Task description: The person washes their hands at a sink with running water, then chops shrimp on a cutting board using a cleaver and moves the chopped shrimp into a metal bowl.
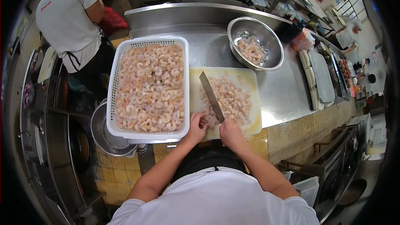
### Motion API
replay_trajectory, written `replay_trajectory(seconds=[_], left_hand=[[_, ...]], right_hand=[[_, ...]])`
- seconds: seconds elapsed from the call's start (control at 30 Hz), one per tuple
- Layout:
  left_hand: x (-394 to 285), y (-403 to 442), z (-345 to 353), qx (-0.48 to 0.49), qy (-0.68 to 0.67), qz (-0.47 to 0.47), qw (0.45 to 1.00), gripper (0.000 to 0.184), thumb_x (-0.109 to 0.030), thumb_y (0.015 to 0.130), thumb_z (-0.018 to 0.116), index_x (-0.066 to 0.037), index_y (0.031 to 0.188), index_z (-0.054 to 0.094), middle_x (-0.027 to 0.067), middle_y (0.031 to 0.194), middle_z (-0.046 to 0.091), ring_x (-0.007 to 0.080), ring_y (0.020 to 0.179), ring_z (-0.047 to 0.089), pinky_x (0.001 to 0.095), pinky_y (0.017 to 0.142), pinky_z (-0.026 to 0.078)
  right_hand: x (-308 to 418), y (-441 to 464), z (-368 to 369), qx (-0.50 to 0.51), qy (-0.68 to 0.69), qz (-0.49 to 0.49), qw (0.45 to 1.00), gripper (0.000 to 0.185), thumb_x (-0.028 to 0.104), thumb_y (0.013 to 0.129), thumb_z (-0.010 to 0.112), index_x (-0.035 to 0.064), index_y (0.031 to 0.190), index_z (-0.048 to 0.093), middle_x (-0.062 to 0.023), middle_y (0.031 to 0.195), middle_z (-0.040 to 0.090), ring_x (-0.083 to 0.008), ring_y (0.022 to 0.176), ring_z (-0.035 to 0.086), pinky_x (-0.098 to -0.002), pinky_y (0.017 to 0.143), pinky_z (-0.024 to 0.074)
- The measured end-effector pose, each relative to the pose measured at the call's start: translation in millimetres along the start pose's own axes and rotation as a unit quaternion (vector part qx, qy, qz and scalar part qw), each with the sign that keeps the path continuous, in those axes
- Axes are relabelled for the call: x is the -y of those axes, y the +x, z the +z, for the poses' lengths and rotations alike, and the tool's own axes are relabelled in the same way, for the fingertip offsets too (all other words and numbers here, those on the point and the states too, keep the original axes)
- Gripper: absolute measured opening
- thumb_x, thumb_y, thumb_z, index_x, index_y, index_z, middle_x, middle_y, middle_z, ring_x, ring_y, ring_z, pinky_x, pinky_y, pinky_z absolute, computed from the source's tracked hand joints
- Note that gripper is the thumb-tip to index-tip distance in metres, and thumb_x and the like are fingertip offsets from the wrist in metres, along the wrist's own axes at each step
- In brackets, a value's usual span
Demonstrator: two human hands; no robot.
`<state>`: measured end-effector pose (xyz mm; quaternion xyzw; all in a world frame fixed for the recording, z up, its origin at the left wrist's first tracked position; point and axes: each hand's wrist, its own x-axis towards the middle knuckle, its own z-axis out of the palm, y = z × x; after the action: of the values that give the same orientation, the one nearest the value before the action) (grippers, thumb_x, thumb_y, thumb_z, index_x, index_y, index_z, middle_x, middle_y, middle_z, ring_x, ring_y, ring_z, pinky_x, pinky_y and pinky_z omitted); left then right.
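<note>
A knife (pixel 211 96) is held in my right hand (pixel 231 133), its fingers wrapped round the handle and its blade pointing away over the cutting board (pixel 253 84). Cut shrimp (pixel 235 100) lie heaped on the board, beside and beneath the blade. My left hand (pixel 197 128) rests at the board's near left edge, fingers curled in, close to some shrimp pieces; what it holds, if anything, is hidden. Left of the board stands a white perforated basket (pixel 186 79) full of peeled shrimp (pixel 152 87).
Behind the board's right corner is a metal bowl (pixel 273 43) with shrimp pieces inside. A round metal strainer (pixel 102 131) sits below the basket's left side. A person (pixel 71 16) stands at the upper left; other people are at the far right. Folded cloths (pixel 310 75) lie at the right.
</note>
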<state>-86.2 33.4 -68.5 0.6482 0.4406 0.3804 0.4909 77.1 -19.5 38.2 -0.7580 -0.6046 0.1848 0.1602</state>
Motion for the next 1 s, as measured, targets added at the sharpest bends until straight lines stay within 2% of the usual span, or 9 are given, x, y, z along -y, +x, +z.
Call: replay_trajectory(seconds=[0.1,0.23,0.37,0.47,0.57,0.7,0.8,0.9,1.0], left_hand=[[1.1,-4.7,-0.4,-0.001,-0.001,-0.014,1.0,0.043,0.006,0.086,0.08,0.003,0.124,0.059,0.0132,0.116,0.057,0.0223,0.096,0.068,0.0323,0.083,0.06],[2.6,-3.0,-2.5,0.003,0.004,0.012,1.0,0.048,0.003,0.083,0.081,0.003,0.125,0.059,0.0137,0.117,0.057,0.024,0.099,0.068,0.0339,0.086,0.06],[-19.7,-3.6,-14.6,0.043,0.05,0.034,0.997,0.051,-0.001,0.079,0.084,0.001,0.124,0.061,0.0137,0.121,0.057,0.0267,0.103,0.068,0.0372,0.089,0.06],[-22.0,-6.1,-15.8,0.072,0.091,0.066,0.991,0.046,-0.004,0.079,0.085,-0.002,0.12,0.065,0.018,0.124,0.057,0.0347,0.11,0.065,0.0424,0.092,0.058],[-15.6,-9.0,-10.8,0.045,0.16,0.123,0.978,0.035,-0.009,0.082,0.085,-0.004,0.113,0.07,0.0184,0.125,0.059,0.038,0.112,0.065,0.0446,0.092,0.058],[-20.2,-10.4,-6.3,0.031,0.159,0.101,0.982,0.027,-0.011,0.085,0.084,-0.006,0.108,0.072,0.0155,0.117,0.062,0.037,0.107,0.067,0.0443,0.09,0.058],[-21.7,-8.8,-4.8,0.009,0.148,0.11,0.983,0.025,-0.011,0.084,0.084,-0.007,0.105,0.072,0.014,0.112,0.064,0.0365,0.103,0.067,0.0446,0.088,0.058],[-25.2,-2.5,-1.6,-0.009,0.138,0.13,0.982,0.024,-0.01,0.084,0.084,-0.007,0.104,0.072,0.0135,0.11,0.065,0.0362,0.101,0.068,0.0449,0.086,0.058],[-23.5,-0.9,-1.1,-0.012,0.155,0.141,0.978,0.023,-0.009,0.083,0.084,-0.008,0.103,0.072,0.0133,0.11,0.065,0.0362,0.1,0.068,0.0451,0.086,0.058]], right_hand=[[6.0,13.2,-16.2,0.018,0.003,0.052,0.998,0.02,0.014,0.1,0.057,-0.0043,0.095,0.056,-0.0354,0.08,0.066,-0.057,0.08,0.066,-0.0644,0.071,0.0502],[9.5,0.8,-35.4,-0.026,0.017,0.022,0.999,0.017,0.014,0.1,0.057,-0.0029,0.097,0.057,-0.0335,0.078,0.067,-0.0552,0.076,0.067,-0.0646,0.07,0.0522],[-23.6,-4.3,-10.2,-0.02,0.007,0.002,1.0,0.017,0.014,0.1,0.058,-0.0032,0.098,0.057,-0.0332,0.077,0.067,-0.0549,0.076,0.067,-0.0644,0.07,0.0523],[-14.6,6.1,-27.5,-0.001,-0.017,0.016,1.0,0.017,0.013,0.099,0.059,-0.0038,0.099,0.057,-0.0327,0.078,0.067,-0.0544,0.076,0.068,-0.0639,0.072,0.0531],[-4.6,1.3,-49.9,-0.016,0.005,0.025,1.0,0.018,0.014,0.098,0.059,-0.0041,0.1,0.057,-0.0332,0.079,0.068,-0.054,0.078,0.068,-0.0634,0.073,0.0538],[-40.1,0.5,-19.4,-0.006,0.014,0.0,1.0,0.019,0.015,0.099,0.057,-0.004,0.1,0.058,-0.0353,0.082,0.067,-0.0529,0.083,0.069,-0.063,0.075,0.0541],[-41.5,1.7,-18.6,0.031,-0.004,0.041,0.999,0.02,0.016,0.1,0.057,-0.0041,0.099,0.058,-0.0366,0.084,0.066,-0.0525,0.085,0.069,-0.0631,0.076,0.0538],[-47.4,3.6,-24.7,0.004,0.043,0.003,0.999,0.021,0.016,0.101,0.057,-0.0041,0.098,0.058,-0.0356,0.082,0.066,-0.0532,0.082,0.068,-0.063,0.074,0.0534],[-33.1,1.2,-47.6,0.022,0.025,0.028,0.999,0.021,0.017,0.101,0.057,-0.0043,0.098,0.058,-0.0346,0.08,0.066,-0.054,0.079,0.067,-0.0629,0.073,0.053]])
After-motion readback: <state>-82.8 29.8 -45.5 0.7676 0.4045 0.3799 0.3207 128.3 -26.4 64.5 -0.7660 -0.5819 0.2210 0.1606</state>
